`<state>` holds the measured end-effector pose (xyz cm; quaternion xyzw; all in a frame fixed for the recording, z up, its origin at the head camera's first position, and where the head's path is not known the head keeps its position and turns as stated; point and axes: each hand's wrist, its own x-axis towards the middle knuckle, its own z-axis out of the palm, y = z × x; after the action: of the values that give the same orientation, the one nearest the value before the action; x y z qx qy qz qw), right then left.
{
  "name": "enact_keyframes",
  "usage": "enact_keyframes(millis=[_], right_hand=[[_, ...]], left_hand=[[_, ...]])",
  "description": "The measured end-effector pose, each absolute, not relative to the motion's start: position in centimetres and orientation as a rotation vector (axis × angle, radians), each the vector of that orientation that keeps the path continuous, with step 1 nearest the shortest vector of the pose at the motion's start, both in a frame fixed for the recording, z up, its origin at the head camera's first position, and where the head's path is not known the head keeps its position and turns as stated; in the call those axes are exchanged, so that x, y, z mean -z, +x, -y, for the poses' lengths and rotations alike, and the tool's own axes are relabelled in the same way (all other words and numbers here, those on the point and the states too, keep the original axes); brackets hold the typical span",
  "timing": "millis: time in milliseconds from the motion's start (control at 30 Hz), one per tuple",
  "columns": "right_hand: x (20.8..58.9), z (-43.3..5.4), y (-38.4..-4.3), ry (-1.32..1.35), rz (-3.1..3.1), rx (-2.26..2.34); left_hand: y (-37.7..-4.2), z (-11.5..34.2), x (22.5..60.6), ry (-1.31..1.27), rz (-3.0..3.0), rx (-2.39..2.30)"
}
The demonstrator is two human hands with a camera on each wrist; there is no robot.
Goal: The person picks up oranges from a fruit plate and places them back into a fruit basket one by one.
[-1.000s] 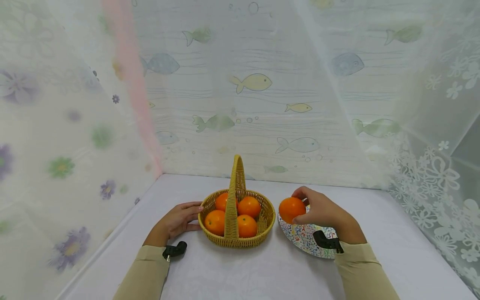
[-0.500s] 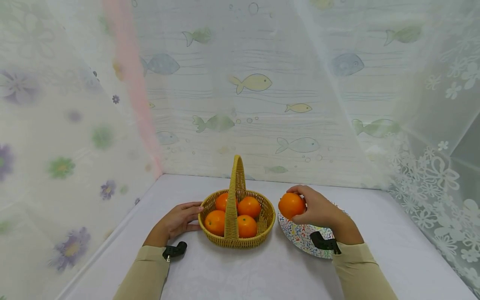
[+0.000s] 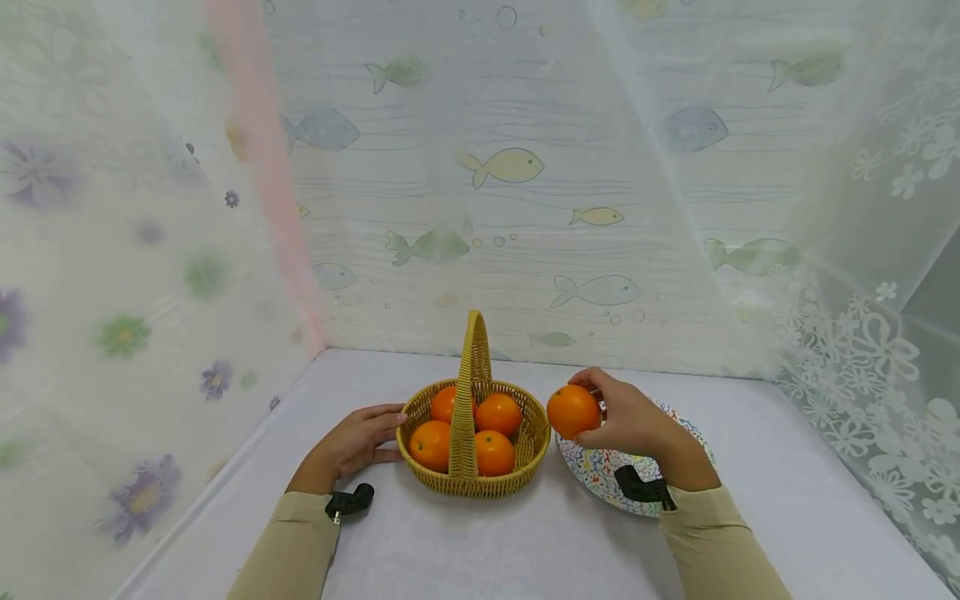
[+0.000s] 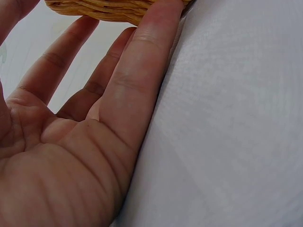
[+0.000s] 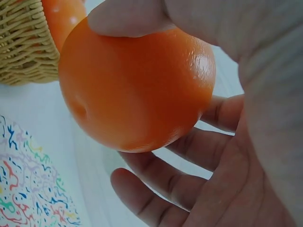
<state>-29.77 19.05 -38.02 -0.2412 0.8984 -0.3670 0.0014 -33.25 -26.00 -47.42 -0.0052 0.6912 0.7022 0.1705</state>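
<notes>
In the head view my right hand [image 3: 633,423] holds an orange [image 3: 573,411] between thumb and fingers, raised over the left edge of a speckled plate [image 3: 600,479]. Close up in the right wrist view, the thumb lies across the orange [image 5: 137,90] while the fingers support it from the other side. A yellow wicker basket [image 3: 540,450] with a tall handle stands to the left of the plate and has several oranges [image 3: 495,452] in it. My left hand [image 3: 356,442] touches the basket's left side with extended fingers; in the left wrist view fingertips meet the wicker [image 4: 109,12].
A white cloth [image 3: 450,550] covers the table. Behind it hangs a curtain [image 3: 495,250] printed with fish, and flowered sheets flank both sides. Each wrist carries a small black camera mount [image 3: 351,500].
My right hand has lifted the orange slightly and carried it left, from over the plate toward the basket's right rim. The left hand and the basket have stayed put.
</notes>
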Motion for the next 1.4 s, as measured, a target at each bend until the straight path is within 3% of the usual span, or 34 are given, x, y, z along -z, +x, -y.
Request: enact_keyframes(millis=[1400], right_hand=[[39.8, -14.7, -29.8, -0.909, -2.873, 1.200]], left_hand=[[-33.3, 26.2, 47.6, 0.036, -1.941, -2.007]])
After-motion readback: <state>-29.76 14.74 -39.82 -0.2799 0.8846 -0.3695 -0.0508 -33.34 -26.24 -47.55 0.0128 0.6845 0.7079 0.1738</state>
